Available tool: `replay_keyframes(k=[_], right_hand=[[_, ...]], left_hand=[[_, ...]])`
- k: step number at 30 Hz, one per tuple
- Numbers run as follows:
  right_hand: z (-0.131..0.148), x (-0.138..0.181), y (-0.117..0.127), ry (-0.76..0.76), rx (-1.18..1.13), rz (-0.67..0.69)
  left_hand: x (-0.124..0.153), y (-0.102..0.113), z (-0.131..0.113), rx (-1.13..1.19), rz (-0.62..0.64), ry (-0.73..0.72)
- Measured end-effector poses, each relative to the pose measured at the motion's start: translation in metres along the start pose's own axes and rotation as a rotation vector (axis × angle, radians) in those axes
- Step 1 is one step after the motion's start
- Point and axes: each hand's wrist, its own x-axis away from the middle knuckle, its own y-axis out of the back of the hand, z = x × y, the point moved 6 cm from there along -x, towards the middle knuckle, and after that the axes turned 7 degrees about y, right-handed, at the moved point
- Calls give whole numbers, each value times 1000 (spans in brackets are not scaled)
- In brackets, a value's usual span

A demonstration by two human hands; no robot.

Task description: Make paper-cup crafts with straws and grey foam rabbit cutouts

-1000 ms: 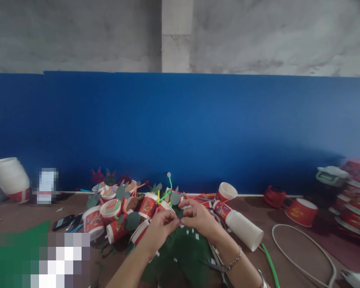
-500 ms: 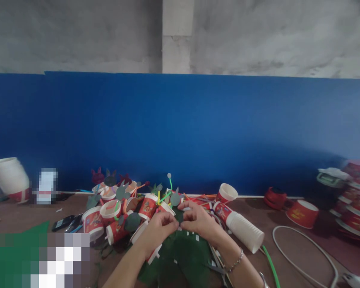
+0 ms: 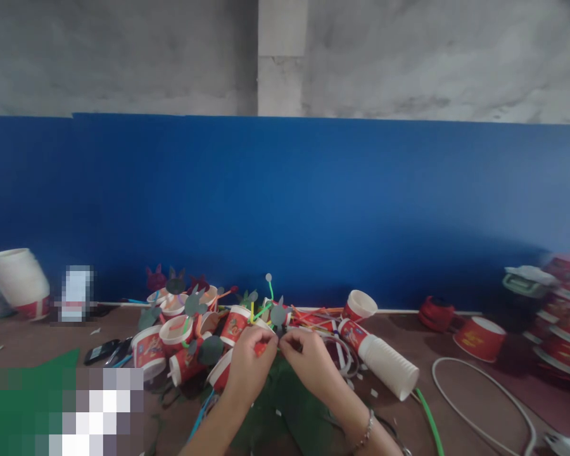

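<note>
My left hand (image 3: 253, 359) is in a pinch over the dark green sheet (image 3: 285, 399), thumb and forefinger tips pressed together. Facing it, my right hand (image 3: 310, 356) pinches in the same way, its fingertips almost meeting the left ones. Whatever is between the fingers is too small or hidden to name. Just beyond the fingertips stands a grey animal-head cutout (image 3: 278, 315) with pointed ears. A green straw (image 3: 270, 291) with a small round grey tip rises behind it. Red-and-white paper cups (image 3: 236, 324) lie close to the left hand.
More decorated cups (image 3: 148, 353) are heaped to the left. A stack of nested paper cups (image 3: 384, 364) lies to the right, near a white cable loop (image 3: 484, 405). A red tape dispenser (image 3: 436, 313) stands by the blue wall panel (image 3: 285, 209). Dark scissors-like handles (image 3: 118, 353) lie at left.
Both hands have moved slightly closer together and away from me. The right fingers, spread before, are now curled into a pinch. Scissors beside the right forearm are now mostly covered.
</note>
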Motion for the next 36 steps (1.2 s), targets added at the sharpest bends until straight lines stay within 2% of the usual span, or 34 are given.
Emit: replay_keyframes(k=[22, 29, 36], right_hand=[[-5, -1, -2, -14, -38, 29], [-4, 0, -2, -29, -61, 3], [2, 0, 3, -36, -162, 13]], left_hand=[[6, -4, -4, -47, -92, -114], [7, -3, -5, -34, -76, -88], [3, -5, 3, 73, 1, 7]])
